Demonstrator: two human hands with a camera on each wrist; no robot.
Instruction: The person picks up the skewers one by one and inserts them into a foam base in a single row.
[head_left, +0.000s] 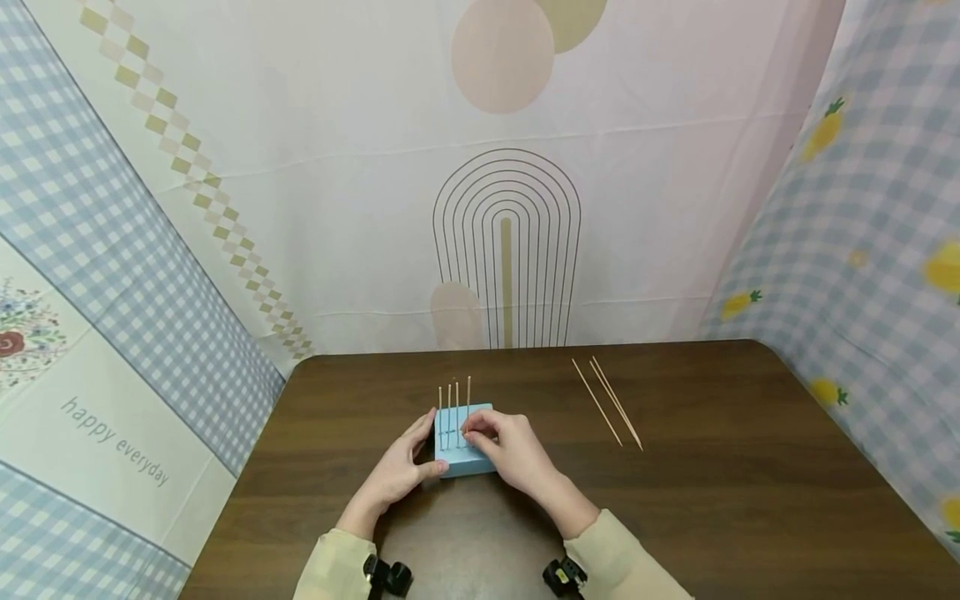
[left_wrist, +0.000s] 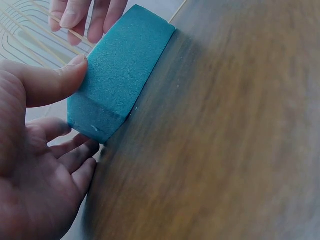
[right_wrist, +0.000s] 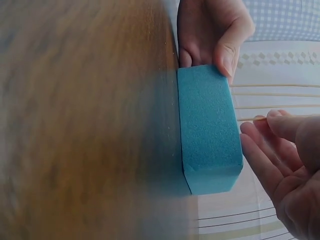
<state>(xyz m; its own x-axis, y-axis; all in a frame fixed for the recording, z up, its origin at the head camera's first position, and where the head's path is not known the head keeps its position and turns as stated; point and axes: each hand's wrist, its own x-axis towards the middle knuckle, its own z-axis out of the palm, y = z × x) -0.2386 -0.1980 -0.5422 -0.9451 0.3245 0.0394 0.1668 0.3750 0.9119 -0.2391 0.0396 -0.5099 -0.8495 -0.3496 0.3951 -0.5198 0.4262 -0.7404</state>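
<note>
A light blue foam-like block lies on the wooden table. Several thin wooden sticks stand in its upper face, in a row toward the left side. My left hand grips the block's left end, thumb at the near corner and fingers along the side. The right hand pinches the rightmost wooden stick low down, just above the block, between thumb and forefinger. In the right wrist view the pinched stick runs up to the block's top; where its tip enters is hidden.
Loose wooden sticks lie to the right on the brown table, a single one and a close pair. A patterned cloth hangs behind the table's far edge, with checked cloths at both sides.
</note>
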